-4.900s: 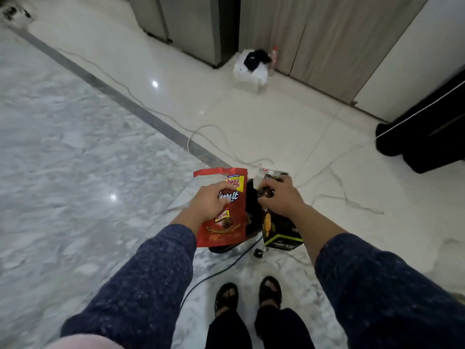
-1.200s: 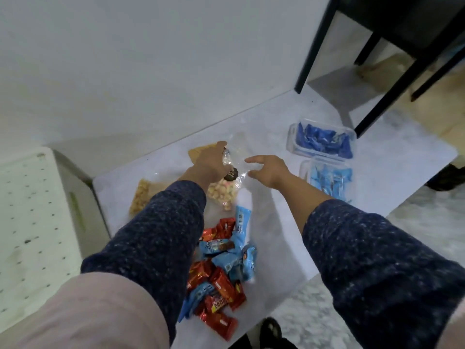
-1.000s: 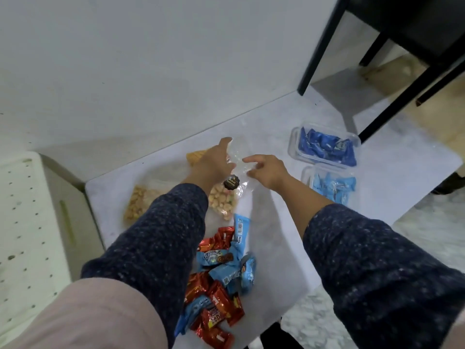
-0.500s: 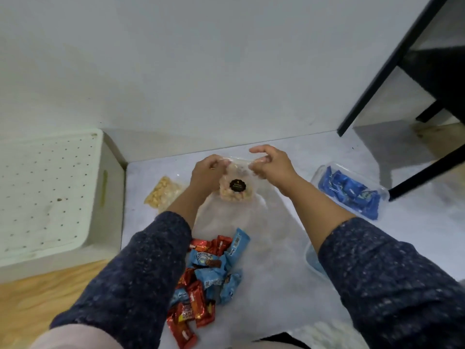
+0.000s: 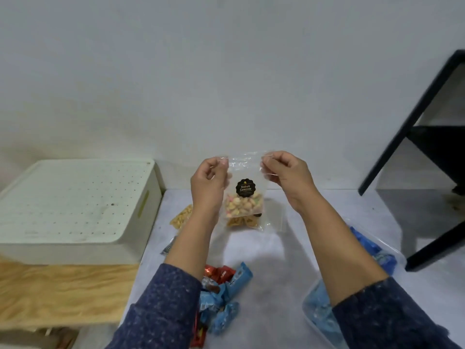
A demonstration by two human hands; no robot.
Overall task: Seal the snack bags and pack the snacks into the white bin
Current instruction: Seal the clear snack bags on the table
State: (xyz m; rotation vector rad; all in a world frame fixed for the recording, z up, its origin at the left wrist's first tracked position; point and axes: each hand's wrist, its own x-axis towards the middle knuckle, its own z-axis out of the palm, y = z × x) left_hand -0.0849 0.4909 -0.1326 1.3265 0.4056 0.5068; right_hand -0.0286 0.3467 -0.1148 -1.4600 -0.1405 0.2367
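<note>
A clear snack bag (image 5: 245,197) with a round black label and pale biscuits hangs upright in the air above the white mat (image 5: 274,250). My left hand (image 5: 207,181) pinches its top left corner and my right hand (image 5: 285,173) pinches its top right corner. Below it lie a second bag of orange snacks (image 5: 242,221) and a third bag of yellow snacks (image 5: 181,217). The white bin (image 5: 73,205) with a perforated surface stands at the left.
A pile of red and blue wrapped candies (image 5: 221,290) lies near my left forearm. Clear tubs of blue wrappers (image 5: 377,250) sit at the right, one lower (image 5: 319,313). A black table frame (image 5: 412,127) stands at the right, a plain wall behind.
Both hands lifted the labelled biscuit bag off the mat and now hold it up by its top corners. The camera has tilted up towards the wall.
</note>
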